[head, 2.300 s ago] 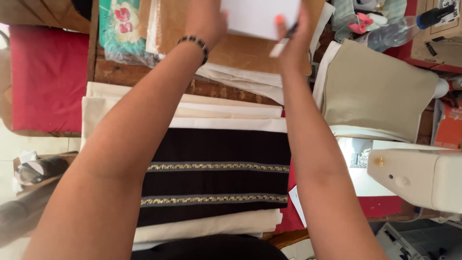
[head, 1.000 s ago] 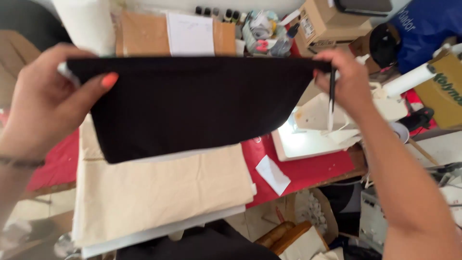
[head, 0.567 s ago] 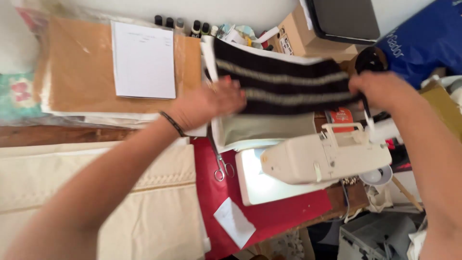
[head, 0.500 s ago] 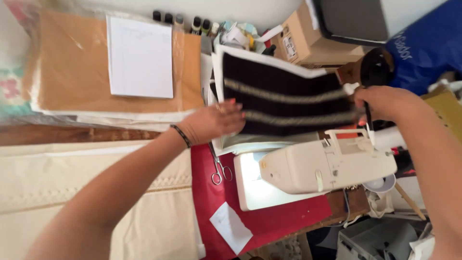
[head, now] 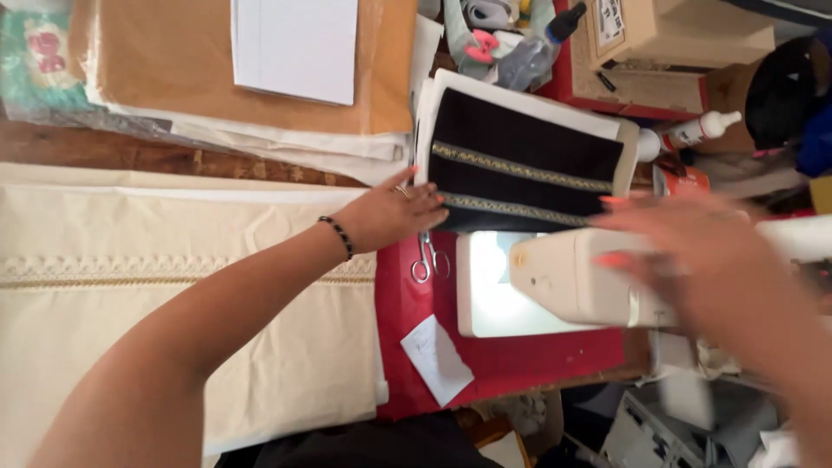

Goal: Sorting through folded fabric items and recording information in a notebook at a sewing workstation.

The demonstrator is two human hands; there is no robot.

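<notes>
A black cloth with two gold trim bands [head: 520, 152] lies flat on a stack of white fabric behind a white sewing machine [head: 572, 277]. My left hand [head: 390, 212] rests with its fingertips on the left edge of the black cloth. My right hand [head: 693, 251] is blurred in the air above the sewing machine, fingers spread, holding nothing. Small scissors [head: 427, 257] lie on the red table cover [head: 399, 312] just below my left hand.
Cream fabric with an embroidered band [head: 173, 286] covers the left side. Brown paper [head: 165, 61] with white sheets [head: 295, 48] lies at the back. A cardboard box [head: 667, 35], a white bottle [head: 698, 130] and a paper slip [head: 436, 360] are around.
The black cloth was held up spread in both hands, then carried right and laid behind the sewing machine. My right hand has let go of it and drawn back over the machine.
</notes>
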